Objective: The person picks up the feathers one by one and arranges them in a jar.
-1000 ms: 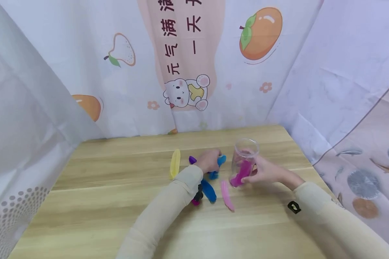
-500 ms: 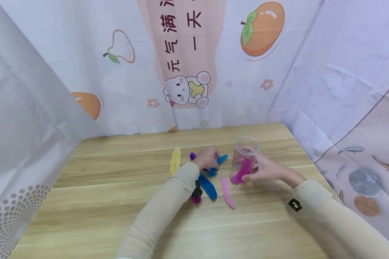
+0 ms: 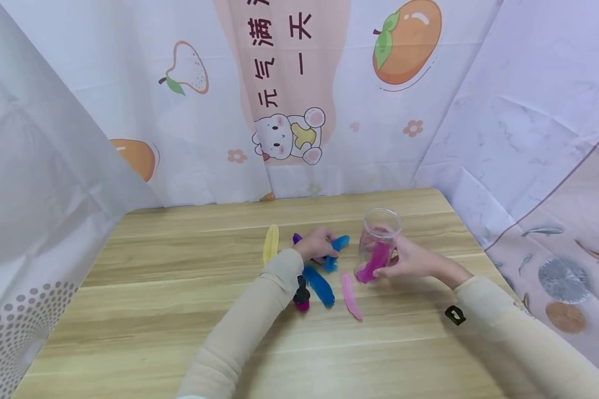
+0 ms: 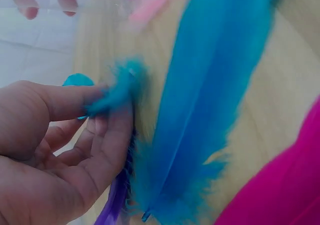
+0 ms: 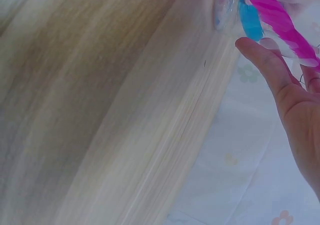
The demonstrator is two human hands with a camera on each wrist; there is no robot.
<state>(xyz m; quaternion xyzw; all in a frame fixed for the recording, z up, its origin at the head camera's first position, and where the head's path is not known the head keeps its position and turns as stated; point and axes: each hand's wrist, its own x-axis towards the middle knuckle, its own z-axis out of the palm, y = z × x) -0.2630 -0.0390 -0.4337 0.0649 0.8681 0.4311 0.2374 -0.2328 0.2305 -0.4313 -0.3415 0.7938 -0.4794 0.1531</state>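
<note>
In the head view my left hand [image 3: 315, 244] reaches to the table's middle. Its thumb and fingers pinch a small blue feather [image 4: 117, 92], seen up close in the left wrist view. A purple feather [image 4: 116, 200] lies below those fingers, and a larger blue feather [image 4: 200, 100] lies beside them. My right hand [image 3: 409, 259] grips a clear jar [image 3: 382, 216] from its right side; the jar stands upright with its mouth uncovered. A magenta feather [image 3: 376, 260] leans inside it. Just left of the jar's base lies a pink feather [image 3: 350, 296].
A yellow feather [image 3: 271, 244] lies left of my left hand. Another magenta feather [image 4: 285, 185] lies near the left forearm, mostly hidden in the head view. The wooden table [image 3: 155, 310] ends at a hanging curtain [image 3: 194, 149] at the back.
The left hand shifts slightly left, and its fingers show more around the small blue feather. The right hand keeps its hold on the jar. The head view tilts down a little.
</note>
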